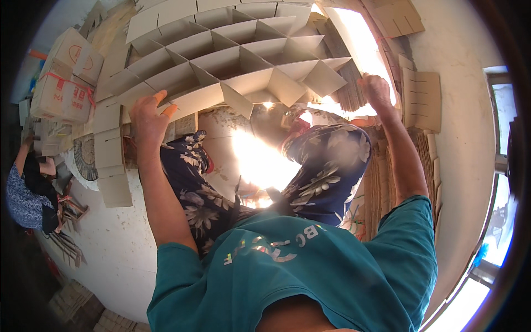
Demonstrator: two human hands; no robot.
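Observation:
A grid of interlocked cardboard divider strips (204, 98) spreads out in front of me, its open cells facing up. At its near left corner, the fingers of my left hand (149, 119) are closed on the cardboard. To the right of the grid, my right hand (377, 93) is raised with its fingers curled together, beside a stack of cardboard strips (349, 83). Glare behind that hand hides whatever may be between its fingers.
Slotted cardboard pieces (108, 149) hang at the left, near a white carton (69, 77) with red tape. Another person (33, 193) sits at far left. Bundled cardboard (381, 177) stands by my right leg, and more slotted sheets (423, 99) lean against the right wall.

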